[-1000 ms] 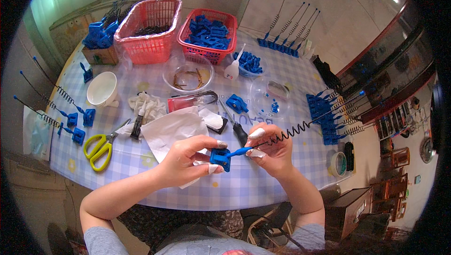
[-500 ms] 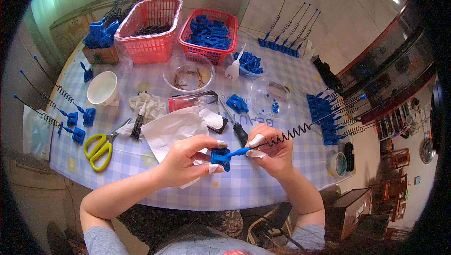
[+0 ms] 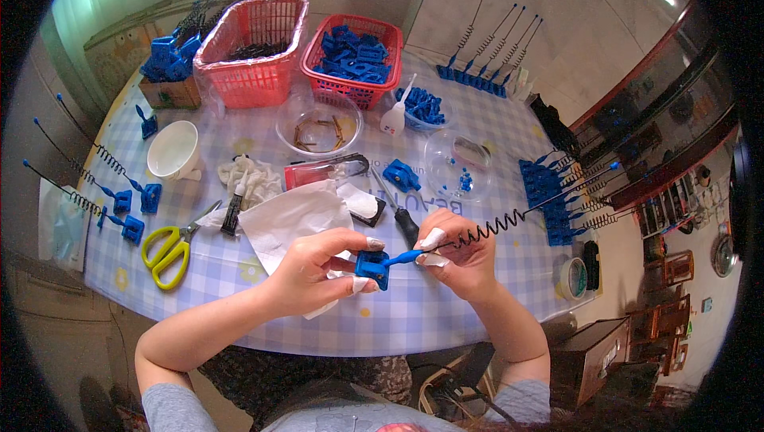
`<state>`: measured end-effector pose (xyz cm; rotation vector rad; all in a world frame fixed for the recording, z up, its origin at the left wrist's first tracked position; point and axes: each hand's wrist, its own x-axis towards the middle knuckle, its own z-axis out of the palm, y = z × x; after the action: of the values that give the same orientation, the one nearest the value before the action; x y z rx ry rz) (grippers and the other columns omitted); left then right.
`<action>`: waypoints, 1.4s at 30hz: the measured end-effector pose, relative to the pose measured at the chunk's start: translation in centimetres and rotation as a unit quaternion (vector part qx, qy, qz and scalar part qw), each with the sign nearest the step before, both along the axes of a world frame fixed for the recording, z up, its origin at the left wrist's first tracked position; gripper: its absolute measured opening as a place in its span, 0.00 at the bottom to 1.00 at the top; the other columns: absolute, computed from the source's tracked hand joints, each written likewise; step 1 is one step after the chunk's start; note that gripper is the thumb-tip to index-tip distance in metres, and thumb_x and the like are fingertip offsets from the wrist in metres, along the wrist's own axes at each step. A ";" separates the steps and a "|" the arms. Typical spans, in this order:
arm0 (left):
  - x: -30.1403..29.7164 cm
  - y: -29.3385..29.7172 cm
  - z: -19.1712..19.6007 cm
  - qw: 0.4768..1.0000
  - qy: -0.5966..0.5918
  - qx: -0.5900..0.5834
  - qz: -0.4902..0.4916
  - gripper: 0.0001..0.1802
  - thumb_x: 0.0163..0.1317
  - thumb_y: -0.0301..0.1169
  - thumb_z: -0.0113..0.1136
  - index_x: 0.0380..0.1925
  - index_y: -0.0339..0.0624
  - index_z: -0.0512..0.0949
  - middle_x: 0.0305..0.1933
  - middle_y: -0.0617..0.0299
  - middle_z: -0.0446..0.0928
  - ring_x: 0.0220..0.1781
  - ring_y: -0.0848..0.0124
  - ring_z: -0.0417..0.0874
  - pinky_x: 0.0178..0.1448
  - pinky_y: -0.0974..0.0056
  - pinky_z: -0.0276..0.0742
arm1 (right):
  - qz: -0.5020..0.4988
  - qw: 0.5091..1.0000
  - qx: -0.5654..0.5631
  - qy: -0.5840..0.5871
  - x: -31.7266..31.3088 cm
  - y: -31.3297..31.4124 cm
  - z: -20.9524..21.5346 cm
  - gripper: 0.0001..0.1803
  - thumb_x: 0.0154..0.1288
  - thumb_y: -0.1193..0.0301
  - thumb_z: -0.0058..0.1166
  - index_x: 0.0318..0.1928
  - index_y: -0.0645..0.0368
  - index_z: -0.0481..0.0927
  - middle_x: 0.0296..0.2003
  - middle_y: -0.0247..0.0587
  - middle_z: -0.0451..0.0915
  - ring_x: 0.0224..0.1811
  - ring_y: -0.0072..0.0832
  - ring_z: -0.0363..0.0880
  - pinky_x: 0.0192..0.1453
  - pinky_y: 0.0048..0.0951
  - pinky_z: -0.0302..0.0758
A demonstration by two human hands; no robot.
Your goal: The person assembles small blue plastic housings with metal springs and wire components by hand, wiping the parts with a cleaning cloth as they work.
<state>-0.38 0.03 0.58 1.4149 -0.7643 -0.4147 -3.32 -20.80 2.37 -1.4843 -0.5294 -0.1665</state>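
Observation:
Between the thumb and fingers of my left hand (image 3: 322,269) is a blue plastic base (image 3: 372,270), gripped by its sides. A blue tapered stem (image 3: 406,258) joins the base and runs right into my right hand (image 3: 458,257). My right thumb and forefinger, wrapped in white tape, pinch the stem's far end. Past them a black coiled spring antenna (image 3: 489,230) rises to the right and ends in a blue tip (image 3: 614,165). White wraps also cover some left fingertips. Just beyond my hands lie a white tissue (image 3: 294,225) and a black-handled screwdriver (image 3: 406,226).
Yellow-handled scissors (image 3: 169,257) lie at left, near a white bowl (image 3: 173,150). At the back stand a pink basket (image 3: 253,74) and a red basket (image 3: 354,86) holding blue parts. Finished-looking blue pieces with springs (image 3: 545,201) line the right edge. A clear bowl (image 3: 320,145) holds brass-coloured pins.

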 end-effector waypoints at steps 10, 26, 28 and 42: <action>0.0 0.0 -0.1 1.000 -0.009 -0.004 0.005 0.21 0.45 0.19 0.59 0.43 0.36 0.69 0.39 0.59 0.70 0.42 0.71 0.75 0.45 0.68 0.75 | 0.016 1.000 0.010 -0.002 0.0 -0.1 -0.1 0.14 0.41 0.86 0.55 0.32 0.62 0.72 0.31 0.40 0.72 0.36 0.25 0.69 0.40 0.24 0.66; 0.1 0.3 0.2 0.996 -0.082 -0.006 0.027 0.23 0.42 0.18 0.60 0.42 0.36 0.70 0.39 0.55 0.70 0.41 0.69 0.75 0.43 0.68 0.76 | 0.023 1.000 -0.006 -0.003 0.2 -0.4 0.0 0.11 0.41 0.82 0.57 0.29 0.61 0.74 0.29 0.39 0.73 0.34 0.27 0.69 0.38 0.25 0.66; 0.0 0.4 0.5 0.986 -0.162 0.006 0.048 0.23 0.40 0.19 0.61 0.41 0.36 0.70 0.39 0.54 0.70 0.40 0.69 0.76 0.42 0.69 0.76 | 0.016 0.997 -0.055 -0.046 0.4 -0.6 0.2 0.10 0.40 0.81 0.58 0.28 0.61 0.75 0.28 0.38 0.74 0.33 0.27 0.70 0.38 0.25 0.66; -0.4 0.9 0.1 0.987 -0.135 -0.037 0.084 0.27 0.37 0.20 0.65 0.41 0.37 0.68 0.40 0.52 0.71 0.39 0.67 0.76 0.42 0.67 0.75 | 0.035 0.992 -0.072 -0.099 0.8 -1.0 0.4 0.10 0.40 0.77 0.60 0.29 0.60 0.77 0.28 0.38 0.75 0.33 0.29 0.69 0.38 0.28 0.64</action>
<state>-0.82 0.91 0.68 1.4681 -0.8616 -0.0634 -2.49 -21.84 2.77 -1.5970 -0.7662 -0.2256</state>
